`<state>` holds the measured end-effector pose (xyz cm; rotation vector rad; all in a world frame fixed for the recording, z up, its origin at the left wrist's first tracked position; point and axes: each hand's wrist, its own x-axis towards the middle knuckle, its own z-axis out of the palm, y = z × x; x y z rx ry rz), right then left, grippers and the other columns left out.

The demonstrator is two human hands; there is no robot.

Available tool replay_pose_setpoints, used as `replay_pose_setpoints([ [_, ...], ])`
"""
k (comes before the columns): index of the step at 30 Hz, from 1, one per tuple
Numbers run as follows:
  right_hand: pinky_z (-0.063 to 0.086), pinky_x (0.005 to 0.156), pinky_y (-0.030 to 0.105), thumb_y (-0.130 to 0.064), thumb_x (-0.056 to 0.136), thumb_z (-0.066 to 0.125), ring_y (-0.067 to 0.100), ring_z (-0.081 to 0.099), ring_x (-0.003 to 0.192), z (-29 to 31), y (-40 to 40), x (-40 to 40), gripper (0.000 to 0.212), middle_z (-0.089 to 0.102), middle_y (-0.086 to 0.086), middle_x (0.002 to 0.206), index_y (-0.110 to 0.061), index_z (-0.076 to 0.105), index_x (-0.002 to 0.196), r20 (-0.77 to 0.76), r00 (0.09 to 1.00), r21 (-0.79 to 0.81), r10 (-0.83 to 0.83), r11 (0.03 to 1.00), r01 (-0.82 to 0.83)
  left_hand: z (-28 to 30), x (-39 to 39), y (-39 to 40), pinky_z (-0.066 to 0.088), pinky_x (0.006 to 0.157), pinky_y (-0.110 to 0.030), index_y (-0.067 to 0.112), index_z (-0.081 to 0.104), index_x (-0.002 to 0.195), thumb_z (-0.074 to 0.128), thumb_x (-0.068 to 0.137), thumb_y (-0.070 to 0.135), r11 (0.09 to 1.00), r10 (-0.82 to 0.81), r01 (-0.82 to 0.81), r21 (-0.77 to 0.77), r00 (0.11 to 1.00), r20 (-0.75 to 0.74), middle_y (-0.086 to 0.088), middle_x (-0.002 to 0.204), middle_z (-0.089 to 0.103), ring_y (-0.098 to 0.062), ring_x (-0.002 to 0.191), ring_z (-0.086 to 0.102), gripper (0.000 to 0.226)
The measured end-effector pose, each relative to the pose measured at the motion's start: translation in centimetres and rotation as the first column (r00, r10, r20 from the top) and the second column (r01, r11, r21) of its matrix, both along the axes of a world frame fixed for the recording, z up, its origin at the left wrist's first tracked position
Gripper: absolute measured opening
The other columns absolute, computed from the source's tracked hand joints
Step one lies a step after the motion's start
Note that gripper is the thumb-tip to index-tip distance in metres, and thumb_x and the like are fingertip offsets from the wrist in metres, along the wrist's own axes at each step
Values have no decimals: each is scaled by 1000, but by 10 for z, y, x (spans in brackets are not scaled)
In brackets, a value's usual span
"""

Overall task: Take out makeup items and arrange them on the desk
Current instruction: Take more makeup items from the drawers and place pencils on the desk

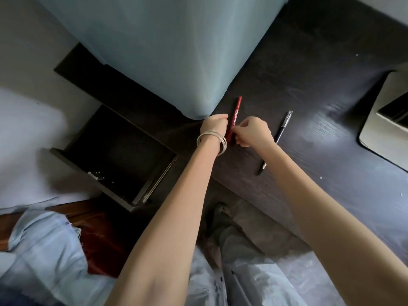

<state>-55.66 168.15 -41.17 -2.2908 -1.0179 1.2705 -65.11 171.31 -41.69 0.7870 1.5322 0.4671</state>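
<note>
While my left hand (pixel 215 124) and right hand (pixel 251 132) pinch the slim red makeup pencil (pixel 234 117), I should lay it parallel to the black silver-capped pen (pixel 277 138) on the dark wooden worktop (pixel 309 96).

This looks like a bedroom or dressing corner in a home. A dark wood-grain surface (pixel 298 89) spreads out around the grip, with a blue cloth-draped upright (pixel 165 51) just beyond it. Left of the grip an open dark drawer (pixel 114 157) juts out, and below it lie rumpled pale-blue fabric (pixel 44 250) and a reddish wooden edge (pixel 99 235).
</note>
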Motion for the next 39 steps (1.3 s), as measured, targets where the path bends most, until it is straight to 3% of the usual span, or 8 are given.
replay_pose_setpoints([
  [5, 59, 72, 29, -19, 92, 56, 17, 67, 73, 15, -19, -30, 9, 67, 5, 81, -11, 59, 95, -165, 983, -19, 85, 996, -89, 11, -39, -18, 49, 96, -40, 8, 67, 112, 47, 90, 6, 991, 124, -123, 52, 992, -2, 5, 80, 61, -19, 91, 60, 30],
  [11, 58, 82, 40, -20, 88, 60, 23, 70, 81, 8, -13, -112, 5, 71, 6, 81, -15, 62, 89, -240, 920, -10, 309, 947, -321, 4, -139, -41, 50, 91, -35, 6, 67, 109, 45, 91, 0, 932, 356, -350, 91, 933, -49, -6, 103, 63, -17, 96, 60, 30],
  [16, 49, 67, 21, -22, 89, 61, 13, 59, 80, -12, -8, -193, 19, 64, 2, 92, -13, 63, 105, -249, 846, 18, 472, 875, -483, -13, -226, -47, 46, 100, -40, 8, 63, 116, 43, 92, 0, 877, 480, -479, 42, 867, -131, -1, 98, 59, -14, 88, 58, 32],
  [20, 44, 67, 17, -22, 89, 61, 14, 60, 91, -37, -4, -261, 24, 65, 4, 103, -12, 62, 111, -273, 817, -28, 508, 845, -534, -38, -287, -49, 40, 106, -43, 11, 61, 117, 44, 91, 0, 842, 526, -537, -46, 838, -149, -12, 122, 58, -27, 113, 55, 33],
  [23, 39, 59, 12, -17, 92, 56, 9, 58, 85, -58, -2, -315, 24, 63, 4, 110, -14, 61, 115, -290, 819, -65, 496, 843, -534, -56, -330, -56, 44, 98, -36, 9, 59, 121, 47, 89, 2, 795, 581, -600, -94, 797, -167, -11, 116, 60, -21, 100, 58, 35],
  [30, 39, 53, 17, -15, 97, 41, 9, 53, 69, -92, -3, -407, 30, 59, 10, 110, -9, 55, 123, -347, 725, -168, 595, 721, -672, -93, -391, -53, 41, 101, -37, -2, 48, 131, 48, 88, 4, 717, 625, -630, -297, 770, -127, -20, 116, 60, -27, 110, 58, 43],
  [35, 39, 77, 30, -8, 98, 37, 35, 54, 113, -98, 1, -425, 31, 57, 22, 122, 4, 51, 123, -274, 703, -205, 657, 674, -710, -101, -397, -32, 43, 86, -28, 3, 58, 122, 49, 94, 17, 726, 584, -589, -356, 801, -133, -14, 113, 62, -26, 110, 57, 33],
  [39, 42, 83, 30, -11, 98, 38, 33, 56, 111, -102, 2, -422, 31, 59, 19, 120, 0, 50, 124, -282, 751, -224, 596, 721, -656, -102, -394, -27, 40, 86, -27, 11, 51, 131, 51, 94, 17, 764, 529, -546, -344, 835, -152, -7, 111, 59, -19, 103, 55, 38],
])
